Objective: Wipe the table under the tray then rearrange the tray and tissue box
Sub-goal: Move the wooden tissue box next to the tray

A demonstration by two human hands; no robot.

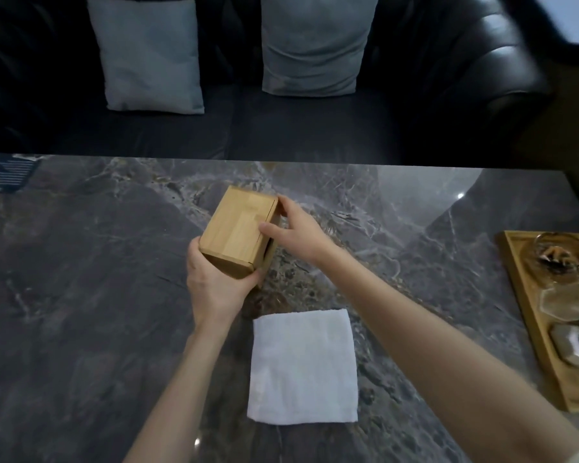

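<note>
A wooden tissue box [236, 230] is tilted over the middle of the dark marble table [81, 279]. My left hand [211, 282] grips its near end from below. My right hand [298, 230] holds its far right side, thumb on the top face. A folded white cloth [303, 367] lies flat on the table just in front of the box, between my forearms. The wooden tray [528, 315] sits at the table's right edge, partly cut off by the frame, carrying glass pieces and a small grey hexagonal pot.
A dark printed card [7, 173] lies at the table's far left corner. Behind the table stands a black leather sofa [315, 128] with two grey cushions [151, 55].
</note>
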